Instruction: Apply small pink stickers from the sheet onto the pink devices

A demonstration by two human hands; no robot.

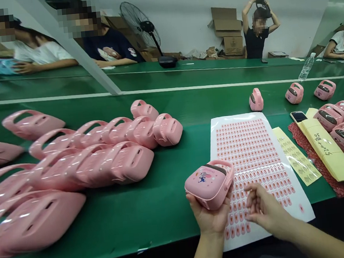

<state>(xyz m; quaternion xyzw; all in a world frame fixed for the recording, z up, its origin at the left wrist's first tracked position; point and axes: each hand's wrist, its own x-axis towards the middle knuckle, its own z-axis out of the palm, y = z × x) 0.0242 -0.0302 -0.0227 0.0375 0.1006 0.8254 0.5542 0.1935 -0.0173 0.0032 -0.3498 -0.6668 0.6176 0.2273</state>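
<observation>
A pink case with a handle, a dark strip and a small cartoon print (206, 182) rests in my left hand (211, 218), whose fingers wrap its underside. My right hand (263, 209) hovers to the right of the case, over a white sheet (303, 209) covered in rows of small pink oval stickers. Its fingers are curled with the thumb near them; whether something small is between them cannot be made out. The sheet lies on the green table (167, 210) beneath both hands.
Several glossy pink cases (132, 161) stand in rows at left. At right lie a yellow sticker sheet (298, 155), yellow papers (329, 150), a phone (298, 116), red bubble wrap (305, 144) and more cases. A bottle (307, 67) and people are beyond.
</observation>
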